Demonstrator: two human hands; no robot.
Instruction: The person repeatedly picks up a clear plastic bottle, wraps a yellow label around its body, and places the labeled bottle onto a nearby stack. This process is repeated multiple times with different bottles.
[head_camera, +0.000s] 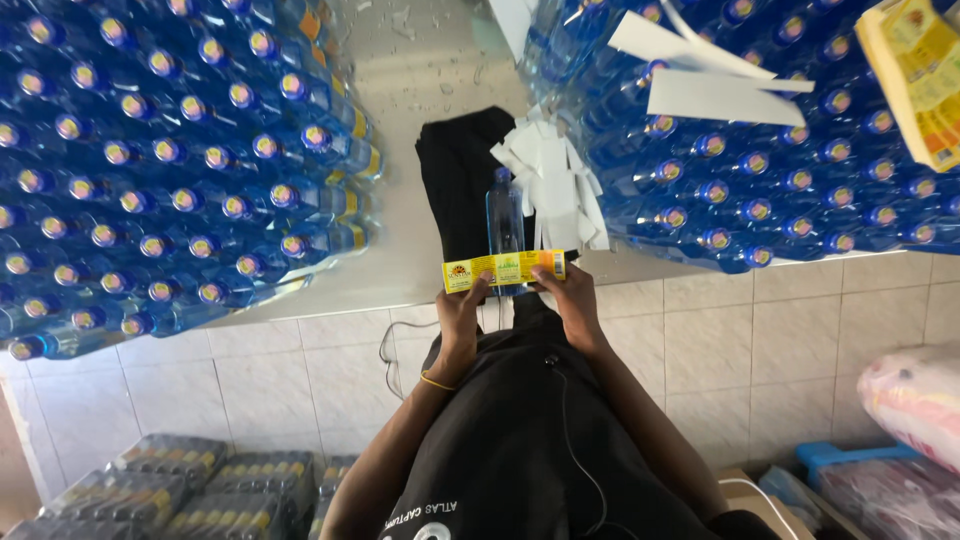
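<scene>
Flanking hands (515, 300) — bottle stacks (180, 170), paper strips (555, 185) crowding bottle (505, 215).

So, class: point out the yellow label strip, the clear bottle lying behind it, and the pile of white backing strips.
yellow label strip (504, 270), head view, middle of its printed face
clear bottle (505, 212), head view, its body
white backing strips (553, 190), head view, centre of the pile

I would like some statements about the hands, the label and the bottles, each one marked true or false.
1. Both hands hold the yellow label. True: left hand and right hand grip its ends.
2. The clear bottle lies on a red cloth. False: the cloth is black.
3. Packs of blue-capped bottles lie on both sides. True.
4. The white paper strips lie left of the clear bottle. False: right.
</scene>
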